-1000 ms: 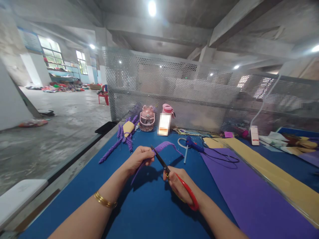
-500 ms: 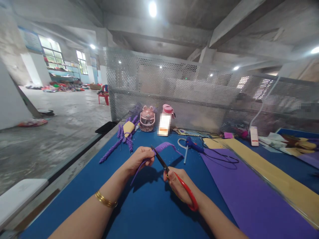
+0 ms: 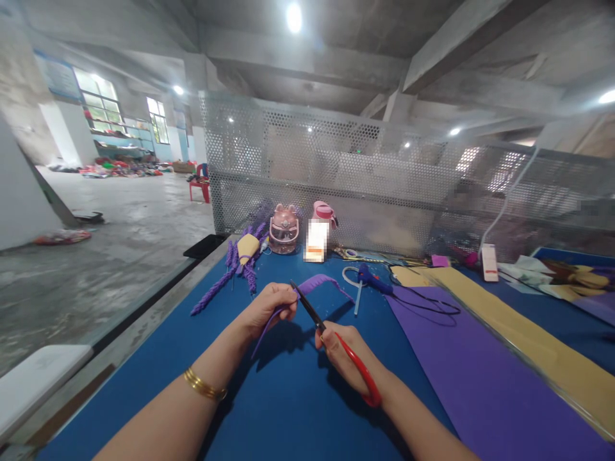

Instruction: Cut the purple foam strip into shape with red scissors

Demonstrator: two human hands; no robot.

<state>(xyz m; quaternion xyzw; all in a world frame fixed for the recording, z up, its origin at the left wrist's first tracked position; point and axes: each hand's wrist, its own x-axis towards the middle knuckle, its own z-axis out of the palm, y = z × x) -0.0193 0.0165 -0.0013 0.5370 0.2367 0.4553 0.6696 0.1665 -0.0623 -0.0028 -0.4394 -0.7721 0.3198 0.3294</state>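
Between the thumb and fingers of my left hand [image 3: 276,303] a purple strip [image 3: 317,282] is pinched. One end of it arcs away to the right with a fringed edge; the other hangs down below the hand. My right hand [image 3: 344,352] is wrapped round red-handled scissors [image 3: 362,371]. Their dark blades lie at the strip, close to the left fingertips, and look nearly closed. Right of the strip, a blue glue gun [image 3: 375,280] rests on the table with a pale glue stick [image 3: 358,298] beside it.
Purple lavender-like stems [image 3: 214,288] with a tan wrap lie at the back left of the blue table [image 3: 269,410]. A pink bottle [image 3: 284,230] and a lit phone [image 3: 316,242] stand by the perforated metal screen [image 3: 384,186]. Purple sheet material [image 3: 485,365] and tan sheets [image 3: 519,320] cover the right side.
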